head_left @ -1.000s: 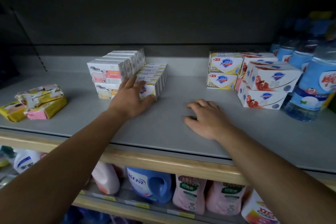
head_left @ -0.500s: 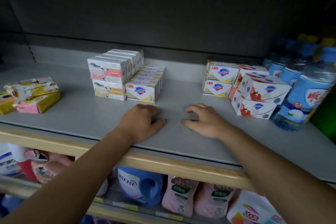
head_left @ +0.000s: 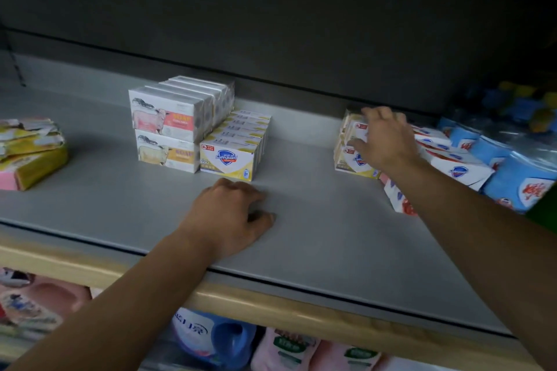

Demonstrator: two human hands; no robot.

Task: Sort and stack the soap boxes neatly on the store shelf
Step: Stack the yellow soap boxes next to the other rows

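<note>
- left hand (head_left: pixel 230 214) rests on shelf (head_left: pixel 331 238), fingers loosely curled, holding nothing; Safeguard row (head_left: pixel 233 147) just beyond it
- right hand (head_left: pixel 382 138) spread wide over yellow Safeguard stack (head_left: pixel 351 159)

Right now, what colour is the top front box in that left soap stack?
White with a pink-orange label and a sheep picture: the top box, seen in the head view.

The grey shelf board (head_left: pixel 316 235) looks like smooth, matt laminate or painted metal, edged with a pale wood-look front lip (head_left: pixel 271 304). The white and yellow rectangular soap boxes (head_left: pixel 227 156) and the white sheep-printed soap boxes (head_left: pixel 164 117) are printed cardboard with a slight sheen. The yellow and pink wrapped packs (head_left: pixel 33 156) have crinkled glossy film. The blue-labelled clear bottles (head_left: pixel 512 166) are shiny plastic.
</note>
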